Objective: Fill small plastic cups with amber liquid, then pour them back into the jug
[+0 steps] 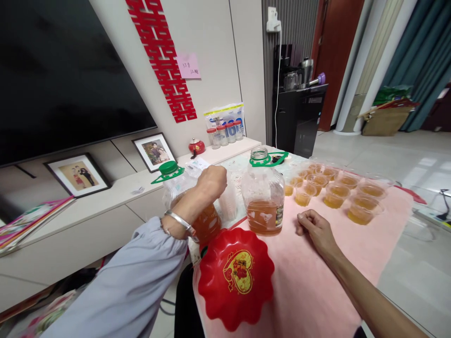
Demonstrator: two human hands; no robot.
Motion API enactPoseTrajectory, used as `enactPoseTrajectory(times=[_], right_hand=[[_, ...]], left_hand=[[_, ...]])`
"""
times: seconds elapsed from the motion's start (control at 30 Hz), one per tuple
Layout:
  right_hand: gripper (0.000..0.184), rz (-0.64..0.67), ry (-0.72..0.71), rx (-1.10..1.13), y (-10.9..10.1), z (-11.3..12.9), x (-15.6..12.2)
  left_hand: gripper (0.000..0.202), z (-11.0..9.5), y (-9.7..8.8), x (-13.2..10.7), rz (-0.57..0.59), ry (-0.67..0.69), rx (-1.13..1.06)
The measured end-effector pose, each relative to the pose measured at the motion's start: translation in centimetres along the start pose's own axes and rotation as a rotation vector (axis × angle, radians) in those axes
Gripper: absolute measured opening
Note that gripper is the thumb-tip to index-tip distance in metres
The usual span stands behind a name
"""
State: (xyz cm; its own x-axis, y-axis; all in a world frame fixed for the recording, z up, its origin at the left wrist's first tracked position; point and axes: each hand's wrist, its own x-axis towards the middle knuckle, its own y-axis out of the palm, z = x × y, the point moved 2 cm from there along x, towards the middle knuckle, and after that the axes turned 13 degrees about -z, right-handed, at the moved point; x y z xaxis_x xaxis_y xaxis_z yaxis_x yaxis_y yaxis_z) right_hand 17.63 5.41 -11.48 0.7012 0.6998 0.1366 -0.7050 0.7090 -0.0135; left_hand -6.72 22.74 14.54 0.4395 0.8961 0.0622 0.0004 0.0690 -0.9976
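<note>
The left hand is seen reached out to the far left of the surface, with its fingers curled shut over the top of a stack of clear cups. The stack is gripped from above and is stood upright between two jugs. A silver bracelet is worn on that wrist, and the arm is covered by a pale grey sleeve.

Just left of the stack, partly hidden behind the wrist, a capped jug is placed, closed with a green lid and partly filled with amber liquid. Just right of the stack an open jug is stood upright on the pink cloth, its lower part filled with the same amber liquid; a green handle ring is fitted round its neck.

The right hand is rested on the pink cloth just right of the open jug, apart from it. It is closed into a loose fist and nothing is held in it.

Farther right, a cluster of filled cups is set out on the cloth, each holding amber liquid. At the near edge, a red plate with a scalloped rim and a gold heart design is laid in front of the jugs.

On the low shelf to the left, two framed photographs are leaned against the wall.
</note>
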Motion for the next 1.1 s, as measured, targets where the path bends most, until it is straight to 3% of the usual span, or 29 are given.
enactPoseTrajectory(times=[0.4, 0.57, 0.63, 0.83, 0.97, 1.1], right_hand=[[0.035, -0.013, -0.004, 0.002, 0.4, 0.1, -0.1], [0.034, -0.018, -0.01, 0.002, 0.5, 0.2, -0.2], [0.033, -0.017, -0.007, 0.004, 0.4, 0.2, -0.2], [0.031, -0.014, 0.007, 0.023, 0.1, 0.0, 0.0], [0.03, -0.009, 0.015, 0.041, 0.0, -0.3, 0.2], [0.03, -0.014, 0.014, 0.043, -0.1, -0.4, 0.3]], left_hand=[[0.014, 0.0, -5.3, -2.6, -0.269, 0.066, 0.032], [0.012, 1.2, -5.7, -5.7, -0.38, 0.124, 0.043], [0.011, 1.5, -4.6, -7.3, -0.357, 0.137, 0.021], [0.018, 1.0, 2.2, -11.9, 0.019, 0.138, -0.138], [0.022, 0.9, 6.2, -13.6, 0.109, 0.08, -0.116], [0.023, 0.7, 8.4, -14.6, 0.146, 0.053, -0.108]])
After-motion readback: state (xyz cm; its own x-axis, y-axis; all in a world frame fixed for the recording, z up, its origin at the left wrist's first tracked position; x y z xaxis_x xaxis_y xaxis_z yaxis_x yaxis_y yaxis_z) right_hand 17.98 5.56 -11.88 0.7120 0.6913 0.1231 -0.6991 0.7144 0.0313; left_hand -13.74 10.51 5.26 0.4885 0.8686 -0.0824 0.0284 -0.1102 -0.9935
